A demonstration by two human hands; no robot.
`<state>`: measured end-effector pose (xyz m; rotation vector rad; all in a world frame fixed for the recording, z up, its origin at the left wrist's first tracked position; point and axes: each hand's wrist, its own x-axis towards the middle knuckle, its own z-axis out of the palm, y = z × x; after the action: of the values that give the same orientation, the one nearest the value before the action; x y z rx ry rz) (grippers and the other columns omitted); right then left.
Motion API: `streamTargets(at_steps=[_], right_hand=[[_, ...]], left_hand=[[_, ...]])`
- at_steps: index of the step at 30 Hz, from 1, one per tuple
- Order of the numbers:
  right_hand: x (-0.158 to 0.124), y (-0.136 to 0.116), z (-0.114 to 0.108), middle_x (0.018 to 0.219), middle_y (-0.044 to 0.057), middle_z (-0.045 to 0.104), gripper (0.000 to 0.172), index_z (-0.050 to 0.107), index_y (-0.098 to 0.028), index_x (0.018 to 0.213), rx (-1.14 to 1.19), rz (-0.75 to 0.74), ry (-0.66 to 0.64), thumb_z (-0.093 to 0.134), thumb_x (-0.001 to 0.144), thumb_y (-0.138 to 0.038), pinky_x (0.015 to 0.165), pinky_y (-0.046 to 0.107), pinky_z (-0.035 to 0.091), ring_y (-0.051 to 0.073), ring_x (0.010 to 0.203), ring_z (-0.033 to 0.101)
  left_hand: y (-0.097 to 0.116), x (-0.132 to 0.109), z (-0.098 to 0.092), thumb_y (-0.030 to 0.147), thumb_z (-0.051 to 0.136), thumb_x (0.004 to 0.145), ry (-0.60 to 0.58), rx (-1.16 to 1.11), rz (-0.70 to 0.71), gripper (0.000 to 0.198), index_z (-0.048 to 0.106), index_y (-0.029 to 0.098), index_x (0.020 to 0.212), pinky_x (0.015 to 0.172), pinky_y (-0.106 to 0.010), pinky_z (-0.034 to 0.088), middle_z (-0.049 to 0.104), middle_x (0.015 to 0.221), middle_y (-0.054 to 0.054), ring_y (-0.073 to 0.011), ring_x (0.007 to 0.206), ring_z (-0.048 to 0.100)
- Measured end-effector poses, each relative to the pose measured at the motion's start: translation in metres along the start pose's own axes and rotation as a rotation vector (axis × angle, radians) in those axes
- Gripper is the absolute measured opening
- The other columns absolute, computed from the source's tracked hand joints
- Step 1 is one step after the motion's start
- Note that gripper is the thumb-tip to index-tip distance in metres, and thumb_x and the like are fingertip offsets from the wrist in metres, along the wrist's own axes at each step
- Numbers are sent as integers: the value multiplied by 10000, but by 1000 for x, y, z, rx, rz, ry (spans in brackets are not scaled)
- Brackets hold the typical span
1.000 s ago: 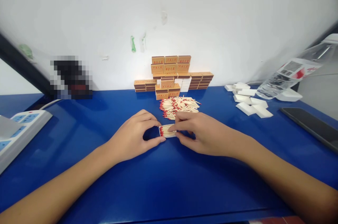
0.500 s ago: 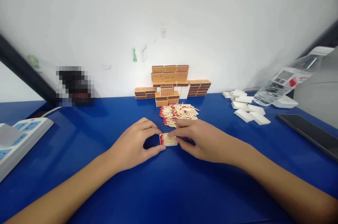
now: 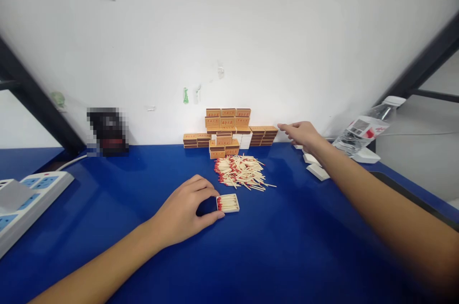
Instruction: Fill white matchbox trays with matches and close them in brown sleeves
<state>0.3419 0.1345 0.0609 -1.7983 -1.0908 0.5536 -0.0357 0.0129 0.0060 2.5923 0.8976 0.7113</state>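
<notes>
My left hand point(image 3: 195, 206) rests on the blue table, its thumb and forefinger gripping the left end of a small white matchbox tray point(image 3: 237, 204). Red-headed matches point(image 3: 227, 202) lie side by side in that tray, heads to the left. My right hand point(image 3: 300, 134) is raised in the air at the right, close to the end of the matchbox stacks point(image 3: 263, 135); its forefinger points left, the other fingers are loosely bent, and I see nothing in it. Between the tray and the stacks lies a loose pile of matches point(image 3: 241, 170).
White tray pieces point(image 3: 317, 171) lie at the right, partly behind my right forearm. Beyond them a plastic water bottle point(image 3: 364, 127) leans, with a dark phone point(image 3: 405, 191) nearer. A power strip point(image 3: 39, 189) and a blurred black object point(image 3: 108, 132) are at the left.
My right hand has left the match tray and moved up and right, towards the matchbox stacks. My left hand still holds the tray. The view has tilted up slightly.
</notes>
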Motion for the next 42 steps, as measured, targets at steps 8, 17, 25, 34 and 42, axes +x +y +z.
streamTargets(at_steps=[8, 17, 25, 34, 42], right_hand=[[11, 2, 3, 601, -44, 428, 295, 607, -172, 708, 266, 81, -80, 875, 805, -250, 395, 226, 210, 90, 535, 352], [-99, -10, 7, 685, -17, 474, 350, 662, -178, 740, 459, -113, -354, 899, 775, -434, 436, 235, 257, 98, 601, 358], [-187, -12, 48, 628, -62, 454, 460, 613, -201, 739, 410, -115, -735, 844, 801, -594, 511, 269, 276, 89, 543, 348], [-175, 4, 44, 713, -30, 523, 448, 684, -202, 894, 203, -258, -810, 688, 935, -648, 544, 283, 335, 122, 600, 447], [-169, 14, 36, 1135, 74, 650, 332, 710, -223, 1170, -325, -779, -808, 785, 925, -434, 782, 339, 477, 207, 921, 593]], left_hand=[[-2, 0, 3, 495, 759, 947, 51, 94, -33, 388, 717, 227, 1225, 989, -519, 574, 685, 1282, -102, -290, 1137, 647], [-1, 3, -4, 444, 760, 963, 326, 125, -13, 461, 630, 218, 1344, 1038, -476, 565, 725, 1264, -83, -261, 1174, 662], [2, 2, -6, 400, 797, 939, 377, 38, 0, 464, 647, 215, 1337, 962, -394, 590, 754, 1177, -65, -227, 1091, 698], [-4, 6, -9, 370, 814, 923, 292, -35, -17, 304, 738, 233, 1183, 948, -362, 566, 781, 1154, -40, -213, 1062, 702], [-17, 10, -20, 445, 783, 927, 249, -23, -100, 324, 764, 235, 1173, 919, -377, 566, 782, 1147, -52, -222, 1021, 698]])
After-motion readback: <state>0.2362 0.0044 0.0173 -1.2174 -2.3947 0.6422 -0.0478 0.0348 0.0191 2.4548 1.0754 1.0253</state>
